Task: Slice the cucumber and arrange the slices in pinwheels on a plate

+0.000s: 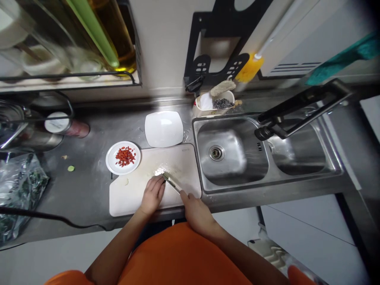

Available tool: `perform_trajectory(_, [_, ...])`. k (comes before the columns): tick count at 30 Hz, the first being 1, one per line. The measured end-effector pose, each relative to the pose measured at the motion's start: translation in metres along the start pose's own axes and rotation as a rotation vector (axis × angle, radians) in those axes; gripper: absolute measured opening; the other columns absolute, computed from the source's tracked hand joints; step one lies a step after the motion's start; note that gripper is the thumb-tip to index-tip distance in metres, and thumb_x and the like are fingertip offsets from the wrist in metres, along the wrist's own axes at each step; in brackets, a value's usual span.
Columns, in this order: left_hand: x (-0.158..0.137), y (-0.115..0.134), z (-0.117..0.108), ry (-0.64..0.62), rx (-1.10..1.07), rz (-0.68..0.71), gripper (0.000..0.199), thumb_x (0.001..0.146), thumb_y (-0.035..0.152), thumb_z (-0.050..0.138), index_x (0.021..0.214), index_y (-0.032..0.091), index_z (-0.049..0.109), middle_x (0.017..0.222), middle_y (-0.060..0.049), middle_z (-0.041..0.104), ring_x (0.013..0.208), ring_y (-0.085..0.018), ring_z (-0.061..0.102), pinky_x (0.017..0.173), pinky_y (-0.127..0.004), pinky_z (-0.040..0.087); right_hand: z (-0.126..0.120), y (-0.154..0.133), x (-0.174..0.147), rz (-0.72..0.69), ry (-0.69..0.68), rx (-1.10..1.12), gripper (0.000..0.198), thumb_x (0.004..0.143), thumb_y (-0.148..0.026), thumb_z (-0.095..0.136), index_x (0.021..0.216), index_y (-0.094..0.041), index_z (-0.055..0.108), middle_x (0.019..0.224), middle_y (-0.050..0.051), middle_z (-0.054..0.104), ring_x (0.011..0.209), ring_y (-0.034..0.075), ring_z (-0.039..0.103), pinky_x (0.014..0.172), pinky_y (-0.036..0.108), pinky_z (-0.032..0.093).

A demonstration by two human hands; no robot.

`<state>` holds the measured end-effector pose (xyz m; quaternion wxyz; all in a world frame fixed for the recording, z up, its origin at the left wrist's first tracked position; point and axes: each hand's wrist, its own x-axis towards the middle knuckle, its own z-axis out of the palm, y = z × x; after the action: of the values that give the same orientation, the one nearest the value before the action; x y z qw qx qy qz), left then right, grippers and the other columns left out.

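My right hand (197, 213) is closed around the handle of a knife (172, 183), whose blade points up and left over the white cutting board (133, 200). Beside the blade tip, my left hand (152, 194) rests on the board with its fingers curled and pressed together. Whatever lies under those fingertips is hidden, though something dark shows at the blade. The board's middle looks wet and shiny. A small pale slice (126, 181) lies on its left part. Overlapping the board's upper left corner is a round white plate (110, 161) of red goji berries (125, 156).
A square white dish (164, 128) stands behind the board. To the right is a steel double sink (231, 180) with a black faucet (285, 113). At left are a plastic bag of greens (22, 190), a lidded jar (67, 125), a green slice (71, 168) and a dark cable (59, 218).
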<state>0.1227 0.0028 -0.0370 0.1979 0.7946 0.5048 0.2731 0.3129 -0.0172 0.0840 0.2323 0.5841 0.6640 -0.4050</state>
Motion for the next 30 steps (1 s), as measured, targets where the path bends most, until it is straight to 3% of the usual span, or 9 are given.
perform_trajectory(9, [0.0, 0.0, 0.0, 0.005, -0.014, -0.002, 0.027, 0.089, 0.02, 0.047, 0.115, 0.019, 0.056, 0.111, -0.011, 0.063, 0.108, -0.022, 0.057, 0.096, -0.044, 0.047, 0.001, 0.001, 0.001, -0.011, 0.007, 0.002, 0.063, 0.068, -0.005, 0.056, 0.126, -0.018, 0.037, 0.097, 0.009, 0.059, 0.083, 0.023, 0.063, 0.062, 0.027, 0.043])
perform_trajectory(20, [0.0, -0.001, 0.0, -0.016, -0.031, -0.017, 0.028, 0.09, 0.02, 0.046, 0.117, 0.019, 0.055, 0.111, -0.011, 0.063, 0.108, -0.023, 0.057, 0.096, -0.045, 0.047, -0.002, -0.001, 0.008, -0.023, 0.017, -0.015, 0.055, 0.069, -0.001, 0.052, 0.12, -0.017, 0.041, 0.094, 0.008, 0.061, 0.081, 0.022, 0.064, 0.06, 0.025, 0.043])
perform_trajectory(30, [0.0, -0.003, 0.002, -0.018, -0.035, -0.008, 0.028, 0.089, 0.018, 0.047, 0.115, 0.019, 0.056, 0.11, -0.01, 0.063, 0.107, -0.022, 0.057, 0.096, -0.044, 0.046, 0.001, -0.002, 0.028, -0.034, 0.064, -0.009, 0.042, 0.085, -0.001, 0.03, 0.119, -0.018, 0.046, 0.093, 0.009, 0.063, 0.082, 0.019, 0.063, 0.067, 0.026, 0.044])
